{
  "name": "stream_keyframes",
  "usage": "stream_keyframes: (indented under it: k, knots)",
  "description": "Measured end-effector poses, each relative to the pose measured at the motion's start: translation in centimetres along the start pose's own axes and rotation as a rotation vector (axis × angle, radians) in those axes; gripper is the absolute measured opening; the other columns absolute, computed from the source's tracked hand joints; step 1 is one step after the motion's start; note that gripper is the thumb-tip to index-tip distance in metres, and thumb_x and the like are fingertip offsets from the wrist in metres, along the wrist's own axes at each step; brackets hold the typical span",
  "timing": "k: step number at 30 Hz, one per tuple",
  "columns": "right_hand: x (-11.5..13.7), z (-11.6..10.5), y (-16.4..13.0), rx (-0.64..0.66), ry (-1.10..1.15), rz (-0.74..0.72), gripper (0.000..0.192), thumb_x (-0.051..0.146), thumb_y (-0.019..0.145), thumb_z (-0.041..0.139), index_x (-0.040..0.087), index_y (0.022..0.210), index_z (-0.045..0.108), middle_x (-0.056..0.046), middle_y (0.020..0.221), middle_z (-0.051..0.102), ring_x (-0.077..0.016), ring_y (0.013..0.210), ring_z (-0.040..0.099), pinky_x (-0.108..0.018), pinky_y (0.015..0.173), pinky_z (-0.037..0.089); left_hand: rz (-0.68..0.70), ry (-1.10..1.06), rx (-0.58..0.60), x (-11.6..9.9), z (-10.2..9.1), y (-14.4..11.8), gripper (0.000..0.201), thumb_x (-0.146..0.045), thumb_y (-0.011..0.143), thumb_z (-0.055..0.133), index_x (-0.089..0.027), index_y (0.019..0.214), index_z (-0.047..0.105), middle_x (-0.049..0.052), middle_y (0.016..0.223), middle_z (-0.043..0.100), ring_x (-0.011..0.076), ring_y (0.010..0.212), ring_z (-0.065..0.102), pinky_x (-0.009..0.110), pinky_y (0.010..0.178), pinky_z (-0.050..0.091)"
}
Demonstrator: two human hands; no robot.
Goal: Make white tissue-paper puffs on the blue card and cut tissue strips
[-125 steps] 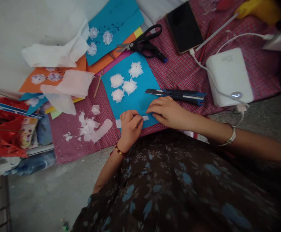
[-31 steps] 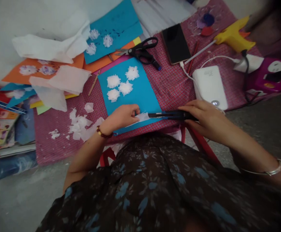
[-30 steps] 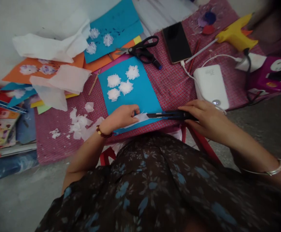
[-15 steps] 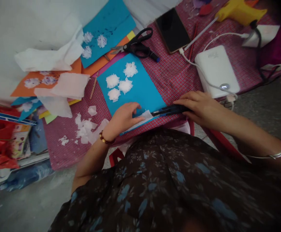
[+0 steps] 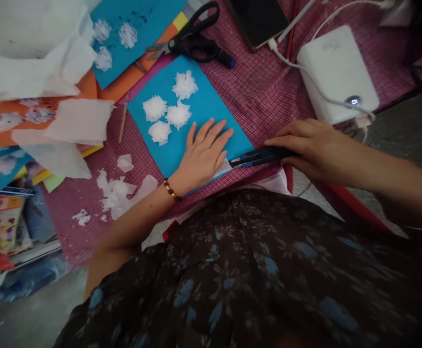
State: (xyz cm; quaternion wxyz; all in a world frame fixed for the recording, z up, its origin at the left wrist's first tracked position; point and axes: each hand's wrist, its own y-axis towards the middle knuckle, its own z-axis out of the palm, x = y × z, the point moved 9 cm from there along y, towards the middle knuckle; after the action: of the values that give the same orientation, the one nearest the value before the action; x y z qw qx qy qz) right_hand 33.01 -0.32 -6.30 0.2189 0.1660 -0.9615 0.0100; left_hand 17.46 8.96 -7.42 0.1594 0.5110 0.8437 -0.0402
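On the blue card (image 5: 228, 133), my left hand (image 5: 204, 154) lies flat with its fingers spread. It partly covers a white paper strip (image 5: 224, 167) along the card's near edge. My right hand (image 5: 314, 145) grips a long, slim black tool with blue trim (image 5: 257, 156); its exact kind is unclear. The tool's narrow tip points left and meets the card's near right edge beside the strip. Fluffy white paper flowers (image 5: 178, 114) sit on the card, just beyond my left fingers.
Black scissors (image 5: 192, 41) and a blue-tipped marker (image 5: 226, 59) lie beyond the card. A phone (image 5: 259, 19) and a white power bank (image 5: 337, 72) with cables are at right. Torn paper scraps (image 5: 114, 193), a stick (image 5: 123, 118) and coloured sheets (image 5: 83, 87) lie at left.
My left hand has gone from curled fingers at the strip to lying flat on the card. My right hand keeps the black tool at the edge. The view has shifted and moved closer.
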Motion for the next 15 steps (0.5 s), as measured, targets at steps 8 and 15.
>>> stream_keyframes:
  k: [8,15]
  knots:
    - [1.1,-0.2,-2.5,-0.109,0.012,-0.035,0.038,0.025,0.096,0.053,0.022,0.133,0.057,-0.011,0.114,0.063,-0.0272,0.097,0.060,-0.044,0.085,0.049,0.001,0.172,0.092,-0.6,0.8,0.0,0.052,-0.032,0.099,0.039,-0.024,0.150,0.040,0.007,0.161,0.035,0.0299,0.150,0.028,0.055,0.123,0.013]
    - [1.5,0.0,-3.4,-0.132,-0.005,0.002,0.041,0.023,0.094,0.056,0.025,0.135,0.055,-0.012,0.113,0.062,-0.0285,0.097,0.061,-0.046,0.084,0.051,-0.018,0.034,0.060,0.1,0.6,0.0,0.048,-0.036,0.099,0.039,-0.030,0.146,0.045,0.004,0.158,0.041,0.0291,0.150,0.029,0.053,0.124,0.014]
